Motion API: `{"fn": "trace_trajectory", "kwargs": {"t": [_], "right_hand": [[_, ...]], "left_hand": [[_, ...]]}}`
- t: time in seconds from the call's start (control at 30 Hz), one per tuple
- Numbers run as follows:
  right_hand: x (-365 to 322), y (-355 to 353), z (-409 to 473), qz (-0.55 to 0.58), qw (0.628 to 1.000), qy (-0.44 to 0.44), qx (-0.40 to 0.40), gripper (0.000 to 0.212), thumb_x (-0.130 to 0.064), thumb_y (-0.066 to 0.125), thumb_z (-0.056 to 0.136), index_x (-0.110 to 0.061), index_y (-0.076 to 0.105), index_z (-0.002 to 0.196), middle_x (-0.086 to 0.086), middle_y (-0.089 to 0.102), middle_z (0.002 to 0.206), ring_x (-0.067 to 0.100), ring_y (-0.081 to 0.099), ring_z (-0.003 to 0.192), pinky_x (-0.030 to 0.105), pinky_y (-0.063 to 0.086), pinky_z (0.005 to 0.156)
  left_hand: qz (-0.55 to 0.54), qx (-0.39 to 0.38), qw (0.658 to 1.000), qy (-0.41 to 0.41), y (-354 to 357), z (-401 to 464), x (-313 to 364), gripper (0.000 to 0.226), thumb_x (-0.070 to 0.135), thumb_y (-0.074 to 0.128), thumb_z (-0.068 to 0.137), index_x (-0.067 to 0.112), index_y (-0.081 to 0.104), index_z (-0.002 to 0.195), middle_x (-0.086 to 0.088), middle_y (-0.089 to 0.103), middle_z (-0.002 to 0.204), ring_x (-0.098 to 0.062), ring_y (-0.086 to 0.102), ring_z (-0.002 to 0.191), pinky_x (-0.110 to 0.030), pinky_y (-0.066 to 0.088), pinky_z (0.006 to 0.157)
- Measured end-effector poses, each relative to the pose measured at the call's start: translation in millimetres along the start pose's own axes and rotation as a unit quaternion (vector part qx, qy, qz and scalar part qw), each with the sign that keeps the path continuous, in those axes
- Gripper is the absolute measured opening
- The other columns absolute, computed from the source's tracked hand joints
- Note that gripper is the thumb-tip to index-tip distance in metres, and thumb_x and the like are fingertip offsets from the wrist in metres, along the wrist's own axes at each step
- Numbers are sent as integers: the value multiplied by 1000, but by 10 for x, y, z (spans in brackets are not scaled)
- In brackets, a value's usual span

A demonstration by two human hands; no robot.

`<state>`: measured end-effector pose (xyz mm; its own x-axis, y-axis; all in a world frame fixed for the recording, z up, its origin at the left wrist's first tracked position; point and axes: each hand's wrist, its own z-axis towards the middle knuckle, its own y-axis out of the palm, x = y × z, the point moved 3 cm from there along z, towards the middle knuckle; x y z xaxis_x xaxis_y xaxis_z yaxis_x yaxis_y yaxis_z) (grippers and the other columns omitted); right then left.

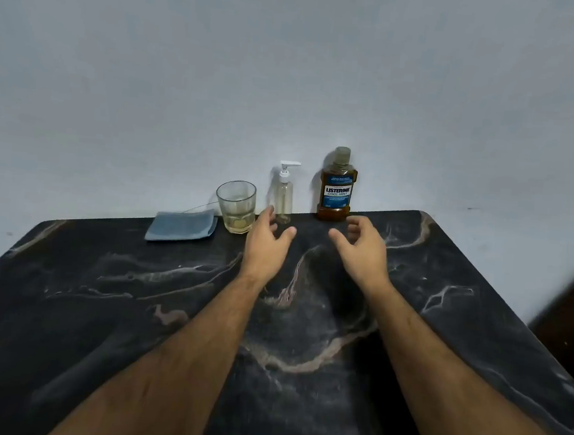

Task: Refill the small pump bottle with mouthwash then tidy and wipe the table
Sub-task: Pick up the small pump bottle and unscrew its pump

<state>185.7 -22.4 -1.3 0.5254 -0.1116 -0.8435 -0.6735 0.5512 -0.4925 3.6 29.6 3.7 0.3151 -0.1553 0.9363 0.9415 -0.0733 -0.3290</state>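
Over the dark marbled table (100, 305), the left hand (266, 241) and right hand (362, 245) hover, fingers loosely curled, near the pump bottle (284, 196), mouthwash bottle (337, 187), glass (235, 206) and folded cloth (182, 226).

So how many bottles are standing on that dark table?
2. The small clear plastic pump bottle stands at the back edge by the wall, right of the drinking glass. The amber mouthwash bottle with blue label stands to its right. None seem hidden.
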Motion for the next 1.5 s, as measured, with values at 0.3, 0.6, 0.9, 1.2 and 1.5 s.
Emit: {"fn": "trace_trajectory", "kwargs": {"t": [0.3,0.6,0.9,1.2,1.5], "right_hand": [[144,191,826,24,998,18,56,60,-37,70,88,-19,44,139,8,55,137,19,58,116,29,48,91],[220,254,1087,39,998,21,46,74,-36,75,82,-19,37,144,9,51,141,22,52,126,32,44,99],[77,341,1239,31,999,37,2,61,-20,81,78,-15,47,129,5,63,126,23,61,116,42,50,101],[-19,281,812,-4,999,46,-11,45,-21,79,81,-15,59,121,3,67,123,22,63,114,34,49,96],[-376,-139,-435,11,1000,5,-15,47,-24,78,83,-19,57,125,1,67,123,20,63,114,40,50,100]], "left_hand": [[87,150,982,74,436,759,26,70,23,70,89,7,35,148,-12,41,149,-24,37,140,-27,29,111],[5,227,973,43,548,937,-73,49,19,72,87,4,52,130,-9,57,128,-24,55,120,-32,43,103],[-42,206,975,76,388,565,-187,47,13,73,77,9,51,119,-2,60,110,-15,63,92,-28,51,86],[-85,148,984,46,-14,96,-113,49,8,73,76,24,44,112,14,63,92,20,58,78,1,41,66],[-72,89,993,18,-439,-844,199,49,11,70,78,23,47,120,11,68,100,-6,65,93,-40,55,93]]}}
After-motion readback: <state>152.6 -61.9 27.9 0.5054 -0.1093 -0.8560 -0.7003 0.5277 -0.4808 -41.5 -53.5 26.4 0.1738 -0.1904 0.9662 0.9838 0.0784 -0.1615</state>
